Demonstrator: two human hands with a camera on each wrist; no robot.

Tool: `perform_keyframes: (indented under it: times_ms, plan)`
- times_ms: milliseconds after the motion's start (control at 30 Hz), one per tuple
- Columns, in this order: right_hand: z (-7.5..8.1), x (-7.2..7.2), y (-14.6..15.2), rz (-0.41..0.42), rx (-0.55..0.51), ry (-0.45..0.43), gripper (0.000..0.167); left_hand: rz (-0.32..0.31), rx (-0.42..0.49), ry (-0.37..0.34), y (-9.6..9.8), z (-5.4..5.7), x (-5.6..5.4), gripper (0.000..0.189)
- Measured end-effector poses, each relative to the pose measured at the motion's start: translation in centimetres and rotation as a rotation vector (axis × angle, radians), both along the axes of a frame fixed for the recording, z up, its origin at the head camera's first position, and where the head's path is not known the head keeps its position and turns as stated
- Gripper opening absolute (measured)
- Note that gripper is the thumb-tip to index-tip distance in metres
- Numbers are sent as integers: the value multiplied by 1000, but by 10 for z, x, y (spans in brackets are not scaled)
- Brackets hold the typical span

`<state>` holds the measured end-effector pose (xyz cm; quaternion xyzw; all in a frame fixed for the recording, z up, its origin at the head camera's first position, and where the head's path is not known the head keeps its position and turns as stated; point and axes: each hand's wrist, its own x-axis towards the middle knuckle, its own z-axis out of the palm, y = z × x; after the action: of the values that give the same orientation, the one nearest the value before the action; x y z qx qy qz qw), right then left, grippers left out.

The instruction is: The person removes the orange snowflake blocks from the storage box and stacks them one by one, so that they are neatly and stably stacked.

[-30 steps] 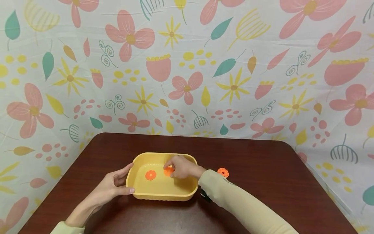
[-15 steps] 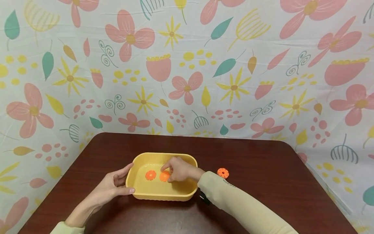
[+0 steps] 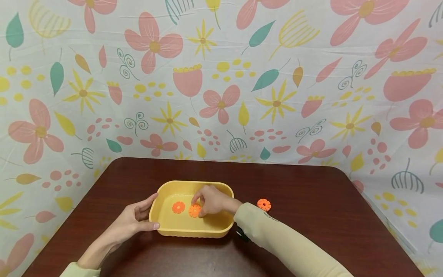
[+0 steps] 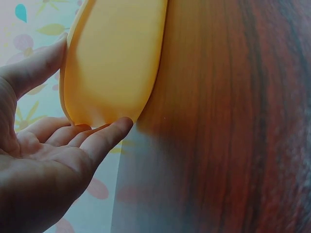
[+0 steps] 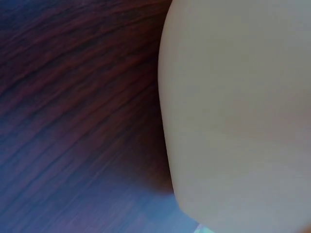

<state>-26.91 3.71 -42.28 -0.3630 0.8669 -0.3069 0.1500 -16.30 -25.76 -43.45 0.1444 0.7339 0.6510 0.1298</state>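
A yellow rectangular tray (image 3: 180,232) with rounded corners rests on the table. My left hand (image 3: 133,219) holds its left end, thumb at the near corner and fingertips along the side; the left wrist view shows these fingers on the tray wall (image 4: 116,58). Inside lies an orange notched, flower-shaped disc (image 3: 178,207). Just right of it my right hand (image 3: 212,200) reaches in, thumb and index finger curled at the edges of a second orange disc (image 3: 194,211) close over the tray floor. The right wrist view shows mostly pale sleeve (image 5: 233,107), with the hand hidden.
One more orange disc (image 3: 264,204) lies on the dark brown wooden table (image 3: 304,215), right of the tray and just beyond the right sleeve. A flower-patterned cloth (image 3: 221,77) hangs behind the table.
Inside the tray, my right hand has shifted slightly left with its disc, which now shows its face flatter and nearer the first disc. The left hand and tray have stayed put.
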Motion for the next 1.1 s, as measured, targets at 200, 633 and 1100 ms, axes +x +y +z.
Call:
perform_keyframes:
  times_ms: [200,633,1100]
  plan:
    - [2,1,-1,-12,19,33,34,2,-6,5,0,0,-1,96]
    - [1,2,4,46,-10,-10,42,3,-7,-7,1,1,-1,95]
    - [6,3,5,73,-75,-42,34,7,-16,-9,1,2,1,96]
